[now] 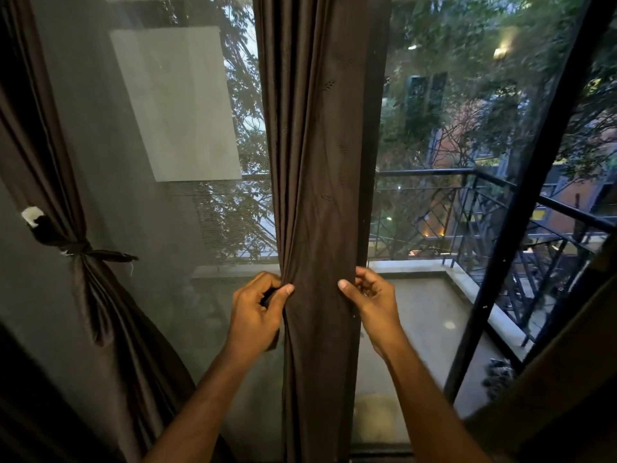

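The tied curtain [78,252] hangs at left, well apart, with bare screen [150,235] leaving room between. The left hand [255,312] pinches the middle curtain [317,195] at its left edge, and the right hand [370,300] pinches its right edge. A hard tug might strain its unseen top. The door frame [521,208] stands near on the right.

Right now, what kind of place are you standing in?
Probably a room in a home, by a glass balcony door. The left hand and right hand hold a brown curtain at the glass, a tied-back curtain hangs on the left, and outside are a black railing and trees.
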{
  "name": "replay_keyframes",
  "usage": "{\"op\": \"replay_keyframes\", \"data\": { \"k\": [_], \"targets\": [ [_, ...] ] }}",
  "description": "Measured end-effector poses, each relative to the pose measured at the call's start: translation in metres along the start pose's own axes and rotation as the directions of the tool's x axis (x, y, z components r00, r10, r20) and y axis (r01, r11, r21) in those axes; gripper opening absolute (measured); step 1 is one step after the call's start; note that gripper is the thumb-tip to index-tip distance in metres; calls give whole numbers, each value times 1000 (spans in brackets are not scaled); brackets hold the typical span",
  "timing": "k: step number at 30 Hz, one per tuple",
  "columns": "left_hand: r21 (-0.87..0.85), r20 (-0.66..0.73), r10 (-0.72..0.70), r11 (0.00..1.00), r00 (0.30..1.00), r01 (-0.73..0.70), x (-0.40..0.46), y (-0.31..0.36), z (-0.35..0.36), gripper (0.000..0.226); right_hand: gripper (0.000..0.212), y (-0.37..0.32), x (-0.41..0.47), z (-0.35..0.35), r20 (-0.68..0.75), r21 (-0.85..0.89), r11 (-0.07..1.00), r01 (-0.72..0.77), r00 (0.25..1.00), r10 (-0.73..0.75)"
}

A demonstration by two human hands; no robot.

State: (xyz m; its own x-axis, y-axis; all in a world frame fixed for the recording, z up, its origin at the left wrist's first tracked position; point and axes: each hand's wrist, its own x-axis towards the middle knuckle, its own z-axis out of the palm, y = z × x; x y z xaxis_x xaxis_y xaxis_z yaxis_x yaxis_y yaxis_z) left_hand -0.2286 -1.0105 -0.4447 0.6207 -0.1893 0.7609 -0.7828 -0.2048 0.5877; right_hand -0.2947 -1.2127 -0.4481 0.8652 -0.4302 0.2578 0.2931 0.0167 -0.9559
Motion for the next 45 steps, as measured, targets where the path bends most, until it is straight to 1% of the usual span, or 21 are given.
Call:
{"op": "replay_keyframes", "data": {
  "k": [2, 4, 6, 8, 9, 10, 11, 13, 16, 19, 23, 25, 27, 29, 31, 35, 38, 40, 42, 44, 45],
  "targets": [
    [11, -6, -4, 1000, 1000, 4, 0, -2, -3, 33, 12, 4, -1, 0, -12, -10, 1000, 17, 1000, -17],
    [26, -21, -4, 1000, 1000, 5, 0, -3, -5, 33, 11, 6, -4, 1, -31, -4, 1000, 21, 999, -21],
    [55, -53, -4, 998, 999, 7, -2, -4, -6, 30, 8, 10, -11, 6, -92, -24, 1000, 12, 996, -15],
    [104, -92, -4, 994, 996, 14, -3, -2, -4, 26, 12, 15, -19, 15, -280, -157, 987, 36, 957, -80],
    [123, -108, -3, 992, 994, 16, -4, 0, -2, 25, 17, 17, -25, 20, -365, -256, 964, 69, 917, -162],
    [137, -119, 1, 990, 993, 16, -5, 2, 1, 25, 19, 21, -30, 26, -398, -350, 929, 120, 879, -263],
    [145, -129, 5, 989, 992, 14, -6, 5, 4, 25, 17, 23, -37, 32, -388, -438, 882, 176, 848, -362],
    [153, -141, 7, 988, 990, 15, -8, 10, 9, 26, 14, 27, -50, 46, -323, -568, 778, 268, 797, -510],
    [152, -134, 6, 988, 991, 15, -9, 13, 12, 26, 13, 33, -65, 62, -156, -661, 639, 393, 762, -629],
    [128, -104, 15, 992, 994, -2, -10, 15, 11, 25, 21, 38, -67, 70, -41, -688, 564, 456, 752, -658],
    [120, -82, 43, 992, 996, -33, -11, 14, 7, 27, 24, 39, -65, 75, 18, -694, 514, 504, 726, -687],
    [101, -84, 29, 995, 996, -21, -10, 13, 5, 29, 24, 40, -64, 77, 27, -696, 512, 504, 730, -683],
    [60, -81, -3, 998, 997, 8, -9, 12, 4, 28, 24, 41, -62, 79, 17, -685, 537, 492, 748, -663],
    [17, -60, -23, 1000, 998, 25, -10, 13, 4, 27, 23, 43, -62, 79, 4, -663, 564, 492, 756, -654],
    [-19, -27, -29, 999, 999, 28, -11, 13, 3, 30, 20, 44, -62, 80, 20, -661, 559, 501, 756, -654],
    [-68, 8, -14, 998, 1000, 14, -7, 18, 0, 31, 16, 45, -61, 80, 117, -708, 452, 542, 722, -682],
    [-64, 42, 32, 998, 999, -29, -7, 20, -2, 29, 16, 46, -61, 80, 170, -747, 374, 550, 702, -692],
    [-36, 41, 35, 999, 999, -33, -7, 18, -1, 27, 16, 49, -61, 80, 172, -740, 391, 547, 716, -676],
    [-5, 22, 18, 1000, 1000, -18, -6, 14, -1, 26, 18, 48, -62, 78, 186, -699, 443, 561, 741, -645],
    [10, 7, 20, 1000, 1000, -20, -6, 13, -2, 27, 21, 43, -64, 71, 172, -606, 548, 576, 768, -617],
    [11, 1, 24, 1000, 1000, -24, -6, 13, -4, 27, 22, 38, -65, 67, 125, -547, 619, 563, 787, -604]
  ]
}}
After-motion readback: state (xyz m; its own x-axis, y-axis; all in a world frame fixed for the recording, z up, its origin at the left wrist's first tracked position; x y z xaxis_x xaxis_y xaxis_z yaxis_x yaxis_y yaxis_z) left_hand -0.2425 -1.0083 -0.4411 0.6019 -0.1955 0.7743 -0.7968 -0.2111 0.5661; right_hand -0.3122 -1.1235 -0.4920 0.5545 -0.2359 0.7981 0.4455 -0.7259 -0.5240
